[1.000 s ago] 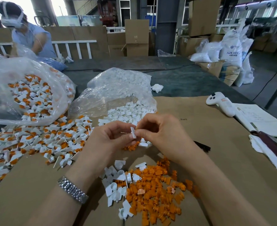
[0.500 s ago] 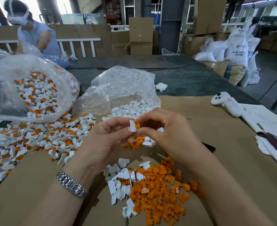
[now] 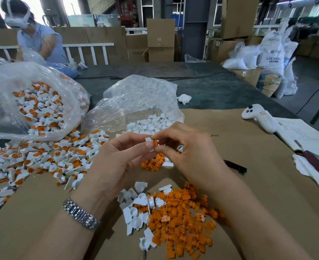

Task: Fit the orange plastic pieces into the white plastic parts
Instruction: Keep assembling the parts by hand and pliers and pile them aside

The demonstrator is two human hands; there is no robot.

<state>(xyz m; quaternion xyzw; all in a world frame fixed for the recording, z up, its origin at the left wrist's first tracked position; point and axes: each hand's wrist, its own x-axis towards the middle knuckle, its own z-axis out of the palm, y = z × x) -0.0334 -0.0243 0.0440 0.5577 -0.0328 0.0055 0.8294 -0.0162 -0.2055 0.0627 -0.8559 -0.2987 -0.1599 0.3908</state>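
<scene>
My left hand [image 3: 117, 162] pinches a small white plastic part [image 3: 148, 139] between thumb and fingers. My right hand [image 3: 190, 156] pinches an orange piece [image 3: 155, 142] right against that white part; both are held above the cardboard sheet [image 3: 239, 184]. Below my hands lies a heap of loose orange pieces [image 3: 179, 222] with several loose white parts [image 3: 136, 205] on its left side. A smaller cluster of orange pieces [image 3: 152, 164] sits just under my fingers.
A heap of fitted white-and-orange parts [image 3: 42, 158] spreads at the left, spilling from a clear bag [image 3: 23, 102]. A second clear bag [image 3: 136, 102] holds white parts. A white controller [image 3: 258, 117], papers [image 3: 303, 136] and a cloth [image 3: 312, 171] lie at the right. Another person [image 3: 34, 36] works at the far left.
My hands have lifted slightly. The orange piece, hidden a second ago, now shows in my right fingers against the white part.
</scene>
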